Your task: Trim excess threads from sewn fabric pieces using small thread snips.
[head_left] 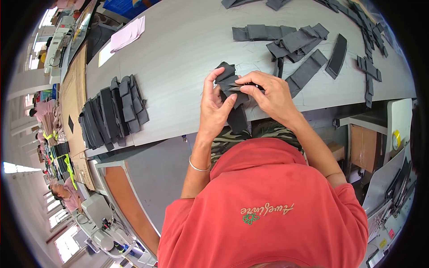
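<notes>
My left hand [213, 106] grips a dark grey fabric piece [237, 119] by its upper part, thumb in front and fingers behind. The piece's lower end hangs by the table's near edge. My right hand [271, 94] is closed on a small cutting tool that looks like thread snips; its short metal blade [235, 88] lies against the fabric. Most of the tool is hidden by my fingers. To the right, loose grey fabric strips [305, 73] are spread on the table, one curved dark piece [336, 56] among them.
The pale grey table [178, 58] spans the view. Rows of stacked grey fabric pieces [109, 111] lie at the left, with pink sheets [128, 34] beyond. A cardboard box [363, 147] stands under the right side. Sewing machines [98, 214] and other people [69, 194] are farther left.
</notes>
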Demonstrator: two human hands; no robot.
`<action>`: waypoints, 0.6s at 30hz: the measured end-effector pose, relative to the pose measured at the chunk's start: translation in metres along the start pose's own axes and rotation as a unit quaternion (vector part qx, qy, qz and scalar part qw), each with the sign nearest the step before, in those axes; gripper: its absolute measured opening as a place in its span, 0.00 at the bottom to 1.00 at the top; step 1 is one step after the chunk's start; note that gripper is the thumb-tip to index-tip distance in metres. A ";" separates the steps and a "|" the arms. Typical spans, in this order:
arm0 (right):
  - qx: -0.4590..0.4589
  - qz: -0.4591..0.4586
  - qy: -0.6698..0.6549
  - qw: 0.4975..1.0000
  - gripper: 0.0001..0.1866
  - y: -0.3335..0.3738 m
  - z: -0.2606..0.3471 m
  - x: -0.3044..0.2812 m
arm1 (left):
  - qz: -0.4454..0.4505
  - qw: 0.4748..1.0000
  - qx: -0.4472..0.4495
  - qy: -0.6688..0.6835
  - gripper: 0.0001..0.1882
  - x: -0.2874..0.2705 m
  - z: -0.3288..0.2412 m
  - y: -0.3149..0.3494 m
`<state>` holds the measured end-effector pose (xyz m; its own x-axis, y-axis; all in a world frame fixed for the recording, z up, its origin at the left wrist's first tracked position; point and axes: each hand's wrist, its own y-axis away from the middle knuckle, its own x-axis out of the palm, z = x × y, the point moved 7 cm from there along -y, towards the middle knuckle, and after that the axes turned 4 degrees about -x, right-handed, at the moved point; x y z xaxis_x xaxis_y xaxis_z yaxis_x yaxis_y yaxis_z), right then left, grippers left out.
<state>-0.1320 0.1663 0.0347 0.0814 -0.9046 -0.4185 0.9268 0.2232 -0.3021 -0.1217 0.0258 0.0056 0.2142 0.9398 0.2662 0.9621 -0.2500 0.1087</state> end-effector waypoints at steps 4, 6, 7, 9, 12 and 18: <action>-0.025 -0.010 0.036 0.999 0.05 -0.002 0.001 0.004 | -0.001 1.000 0.004 -0.009 0.32 0.005 -0.002 -0.001; -0.033 -0.008 0.041 0.999 0.05 -0.003 0.005 0.003 | -0.001 1.000 0.004 -0.011 0.32 0.004 -0.004 0.000; -0.036 -0.005 0.048 0.998 0.05 -0.004 0.005 0.003 | -0.001 1.000 -0.001 -0.010 0.32 0.003 -0.002 -0.001; 0.029 0.004 -0.019 0.999 0.06 -0.004 -0.007 0.002 | -0.003 1.000 -0.014 -0.011 0.29 0.002 0.000 -0.001; 0.095 -0.006 -0.127 0.987 0.07 -0.001 -0.026 -0.002 | -0.005 0.999 -0.028 0.015 0.21 -0.006 0.009 -0.002; 0.104 0.012 -0.126 0.986 0.08 0.008 -0.022 -0.011 | -0.027 0.983 -0.064 0.172 0.06 -0.015 0.008 0.000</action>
<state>-0.1340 0.1863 0.0183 0.1683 -0.9676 -0.1884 0.9766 0.1897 -0.1018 -0.1232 0.0132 -0.0057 0.0723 0.8234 0.5628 0.9365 -0.2502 0.2457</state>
